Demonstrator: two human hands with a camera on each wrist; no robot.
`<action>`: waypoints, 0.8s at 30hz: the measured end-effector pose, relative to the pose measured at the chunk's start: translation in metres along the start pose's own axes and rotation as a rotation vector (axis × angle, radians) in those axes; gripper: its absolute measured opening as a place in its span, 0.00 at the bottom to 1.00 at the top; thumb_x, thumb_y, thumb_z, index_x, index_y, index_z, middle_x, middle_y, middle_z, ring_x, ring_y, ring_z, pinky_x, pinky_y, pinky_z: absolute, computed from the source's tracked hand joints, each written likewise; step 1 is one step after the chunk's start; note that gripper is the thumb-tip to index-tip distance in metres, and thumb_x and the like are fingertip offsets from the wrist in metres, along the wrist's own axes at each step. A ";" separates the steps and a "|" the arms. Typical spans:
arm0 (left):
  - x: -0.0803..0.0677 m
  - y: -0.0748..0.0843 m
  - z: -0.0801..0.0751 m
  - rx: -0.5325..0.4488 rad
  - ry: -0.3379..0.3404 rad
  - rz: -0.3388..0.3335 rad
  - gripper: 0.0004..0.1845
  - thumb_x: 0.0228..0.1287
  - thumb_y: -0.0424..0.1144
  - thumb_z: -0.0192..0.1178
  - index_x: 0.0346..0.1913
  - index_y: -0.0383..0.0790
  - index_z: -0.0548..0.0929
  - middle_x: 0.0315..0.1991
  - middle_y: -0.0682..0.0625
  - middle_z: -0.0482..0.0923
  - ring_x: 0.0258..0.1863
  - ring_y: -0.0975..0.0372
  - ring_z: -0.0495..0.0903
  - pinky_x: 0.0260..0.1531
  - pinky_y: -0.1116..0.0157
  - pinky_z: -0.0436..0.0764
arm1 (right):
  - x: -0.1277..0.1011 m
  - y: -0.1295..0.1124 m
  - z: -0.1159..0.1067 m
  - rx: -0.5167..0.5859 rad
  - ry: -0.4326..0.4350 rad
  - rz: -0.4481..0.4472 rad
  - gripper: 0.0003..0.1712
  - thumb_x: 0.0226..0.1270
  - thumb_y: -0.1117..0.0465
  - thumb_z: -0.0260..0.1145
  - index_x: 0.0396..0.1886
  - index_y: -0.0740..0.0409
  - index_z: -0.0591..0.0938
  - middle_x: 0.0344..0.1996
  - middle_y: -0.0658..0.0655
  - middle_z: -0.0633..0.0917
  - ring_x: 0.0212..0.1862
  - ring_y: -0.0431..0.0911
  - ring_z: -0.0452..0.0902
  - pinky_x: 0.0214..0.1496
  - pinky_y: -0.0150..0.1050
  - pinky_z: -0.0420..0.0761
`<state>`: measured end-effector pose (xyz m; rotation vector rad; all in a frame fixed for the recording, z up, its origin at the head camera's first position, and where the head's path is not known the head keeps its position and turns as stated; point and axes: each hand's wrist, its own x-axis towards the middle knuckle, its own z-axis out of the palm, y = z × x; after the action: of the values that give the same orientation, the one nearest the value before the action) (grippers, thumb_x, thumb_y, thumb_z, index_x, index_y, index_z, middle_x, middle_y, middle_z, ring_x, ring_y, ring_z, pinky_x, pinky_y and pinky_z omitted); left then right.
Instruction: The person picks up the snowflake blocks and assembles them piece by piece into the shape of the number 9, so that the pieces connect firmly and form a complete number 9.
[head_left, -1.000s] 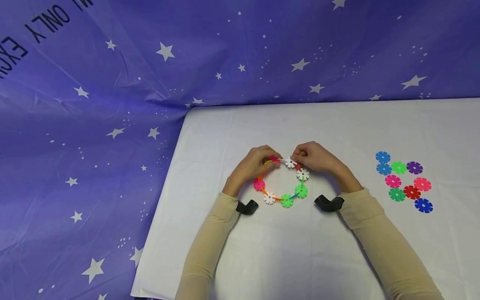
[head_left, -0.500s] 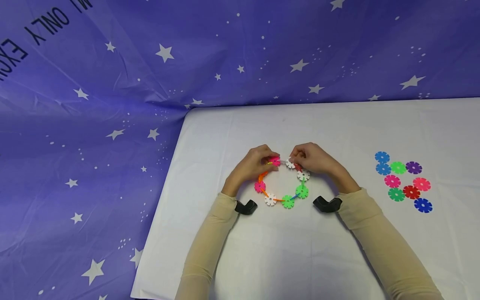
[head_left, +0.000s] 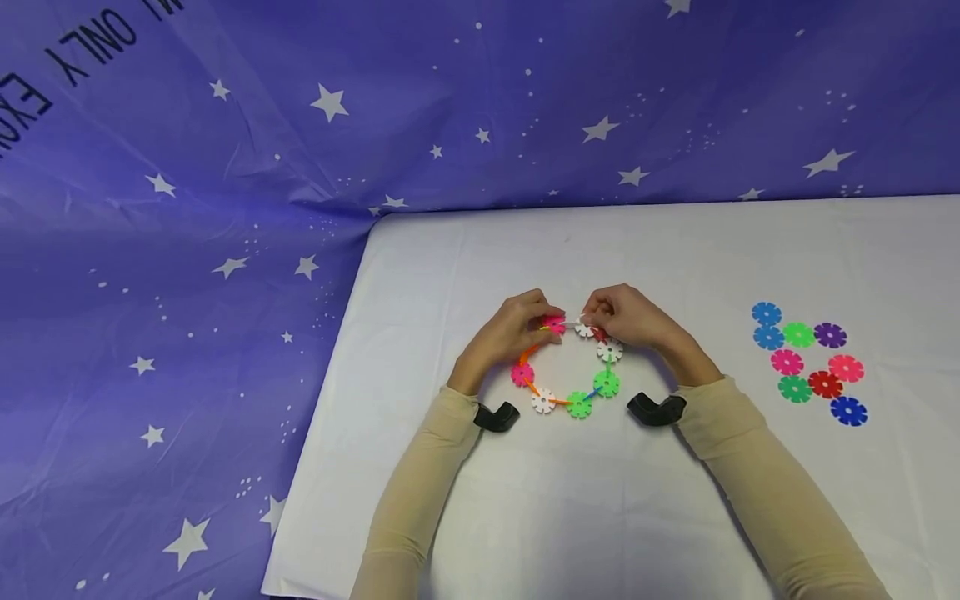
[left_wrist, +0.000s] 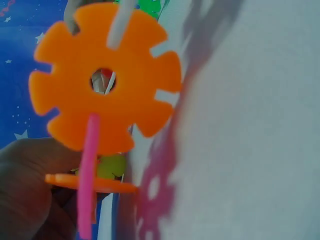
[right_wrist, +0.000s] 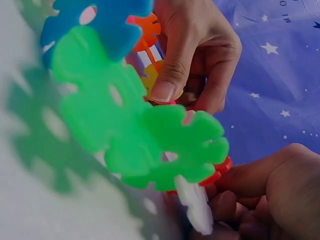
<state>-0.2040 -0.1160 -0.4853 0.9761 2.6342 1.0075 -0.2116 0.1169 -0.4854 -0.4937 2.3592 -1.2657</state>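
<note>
Plastic disc ring [head_left: 572,367] light, joints pop easily; your left hand [head_left: 510,332] and right hand [head_left: 628,317] pinch top discs, keep grip at slots.

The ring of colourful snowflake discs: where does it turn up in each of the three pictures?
Head view: the ring of discs lies mid-table, pinched at its top by the left hand and right hand.
Left wrist view: only a close-up stretch of it, an orange disc, upper left.
Right wrist view: blurred green discs of it fill the centre.
Shared landmark: the starry purple cloth.
</note>
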 end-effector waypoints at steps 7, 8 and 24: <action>-0.005 -0.002 -0.013 -0.001 -0.066 -0.059 0.31 0.57 0.45 0.72 0.63 0.37 0.77 0.49 0.47 0.76 0.43 0.60 0.75 0.45 0.69 0.75 | -0.001 -0.002 -0.003 -0.044 -0.011 0.024 0.10 0.71 0.62 0.62 0.38 0.65 0.84 0.21 0.53 0.79 0.24 0.41 0.71 0.29 0.34 0.71; -0.007 -0.004 -0.017 -0.009 -0.074 -0.081 0.33 0.56 0.45 0.73 0.64 0.38 0.76 0.50 0.46 0.76 0.44 0.60 0.75 0.45 0.68 0.75 | -0.002 -0.002 -0.004 -0.049 -0.011 0.031 0.10 0.71 0.62 0.62 0.38 0.66 0.84 0.21 0.53 0.80 0.24 0.41 0.71 0.29 0.34 0.71; -0.011 -0.007 -0.025 -0.028 -0.040 -0.116 0.27 0.66 0.42 0.64 0.65 0.37 0.73 0.50 0.46 0.78 0.47 0.59 0.77 0.51 0.67 0.75 | -0.034 -0.005 -0.020 -0.197 -0.077 0.176 0.21 0.73 0.51 0.58 0.24 0.61 0.80 0.15 0.51 0.79 0.21 0.43 0.66 0.28 0.37 0.65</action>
<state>-0.2077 -0.1403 -0.4713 0.8181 2.6028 0.9855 -0.1921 0.1450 -0.4646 -0.3773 2.4144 -0.9264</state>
